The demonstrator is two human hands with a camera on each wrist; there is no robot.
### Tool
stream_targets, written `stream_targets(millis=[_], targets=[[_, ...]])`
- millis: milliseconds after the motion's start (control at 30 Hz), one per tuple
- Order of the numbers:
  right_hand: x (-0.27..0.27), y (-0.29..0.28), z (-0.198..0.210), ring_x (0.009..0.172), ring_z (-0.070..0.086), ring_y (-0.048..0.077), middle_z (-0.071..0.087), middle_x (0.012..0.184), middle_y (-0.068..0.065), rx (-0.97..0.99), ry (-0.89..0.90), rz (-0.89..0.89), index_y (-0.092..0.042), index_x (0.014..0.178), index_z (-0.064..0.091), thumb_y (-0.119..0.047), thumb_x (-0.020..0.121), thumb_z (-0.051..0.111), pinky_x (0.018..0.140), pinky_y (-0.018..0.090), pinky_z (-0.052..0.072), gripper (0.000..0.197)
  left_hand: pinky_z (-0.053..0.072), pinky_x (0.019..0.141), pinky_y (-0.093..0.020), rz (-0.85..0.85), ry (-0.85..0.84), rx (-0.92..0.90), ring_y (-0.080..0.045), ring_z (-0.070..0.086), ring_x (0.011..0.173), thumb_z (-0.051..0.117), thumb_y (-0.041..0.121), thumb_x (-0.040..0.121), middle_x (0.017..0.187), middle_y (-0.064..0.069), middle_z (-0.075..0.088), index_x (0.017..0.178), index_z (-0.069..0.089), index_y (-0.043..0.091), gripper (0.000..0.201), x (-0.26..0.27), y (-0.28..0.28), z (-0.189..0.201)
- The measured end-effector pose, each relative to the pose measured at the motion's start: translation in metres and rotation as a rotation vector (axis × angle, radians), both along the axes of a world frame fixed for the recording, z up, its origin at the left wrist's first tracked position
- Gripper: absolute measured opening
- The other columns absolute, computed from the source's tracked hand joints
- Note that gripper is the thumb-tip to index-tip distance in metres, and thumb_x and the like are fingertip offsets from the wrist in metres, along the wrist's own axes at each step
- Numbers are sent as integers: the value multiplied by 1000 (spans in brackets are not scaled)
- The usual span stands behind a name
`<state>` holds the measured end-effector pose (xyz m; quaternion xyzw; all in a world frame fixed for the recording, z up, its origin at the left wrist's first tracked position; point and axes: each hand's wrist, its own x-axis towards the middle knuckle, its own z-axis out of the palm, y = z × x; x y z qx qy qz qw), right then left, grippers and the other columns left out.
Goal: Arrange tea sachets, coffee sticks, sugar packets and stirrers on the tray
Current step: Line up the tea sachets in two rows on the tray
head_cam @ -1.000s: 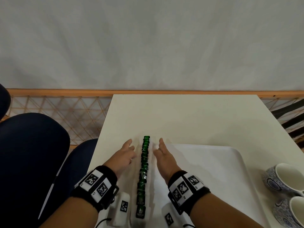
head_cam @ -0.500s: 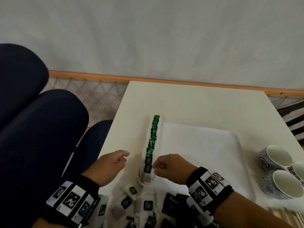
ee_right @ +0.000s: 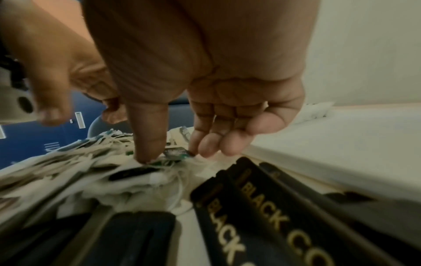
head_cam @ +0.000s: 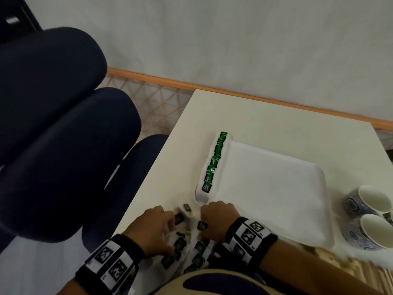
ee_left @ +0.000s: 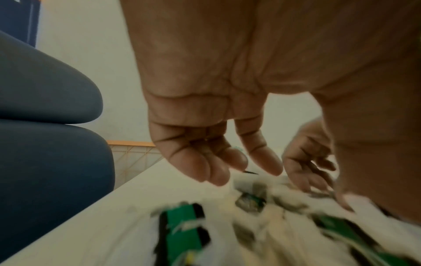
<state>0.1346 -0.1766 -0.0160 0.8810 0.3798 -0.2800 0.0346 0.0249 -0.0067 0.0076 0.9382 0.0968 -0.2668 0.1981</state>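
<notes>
A white tray (head_cam: 276, 188) lies on the table with a straight row of green tea sachets (head_cam: 214, 162) along its left rim. At the table's front edge lies a loose pile of tea sachets (head_cam: 182, 237) with white strings. My left hand (head_cam: 170, 220) hovers over the pile's left side, its fingers (ee_left: 214, 172) loosely curled and holding nothing. My right hand (head_cam: 204, 218) is on the pile's right side, thumb and fingertips pinching one tea sachet (ee_right: 176, 153). Black coffee sticks (ee_right: 262, 207) lie under my right wrist.
Two blue-patterned cups (head_cam: 365, 201) (head_cam: 376, 233) stand right of the tray. Dark blue chairs (head_cam: 63, 135) stand close against the table's left side. A wall with a wooden skirting runs behind the cream table (head_cam: 276, 116).
Both hands have drawn back from the sachet row on the tray to the loose pile at the front edge. The right hand's fingers have closed on a sachet.
</notes>
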Motion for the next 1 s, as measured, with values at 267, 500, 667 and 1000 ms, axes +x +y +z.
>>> stream_targets(millis=[267,500,667,1000], targets=[[5,-5,3,102,57,26,63,104,3,101,88,5,-25,87,53,-30,84,63,88,36,46,11,35,85,-32,-101,-48,312,-20,41,109,72,49,68,117,5,41,112,43,31,56,-24,-21,-24],[0,-9,-3,92,54,17,51,87,-10,311,121,-40,-27,93,56,-37,82,67,85,31,44,18,33,92,-32,-16,-105,291,-18,39,114,67,51,71,120,7,42,123,42,33,61,-23,-18,-30],[-13,2,0,92,57,14,62,100,-6,280,271,64,-23,110,62,-48,78,72,84,30,49,41,29,80,-31,23,-41,270,-9,41,88,67,65,65,83,18,44,87,44,39,41,-32,-7,-9],[-24,31,6,117,52,25,54,128,3,130,219,70,-18,134,41,-65,67,73,98,42,44,88,27,72,-33,-134,78,293,-19,49,70,12,70,63,80,7,62,74,61,22,69,-69,-32,-35]])
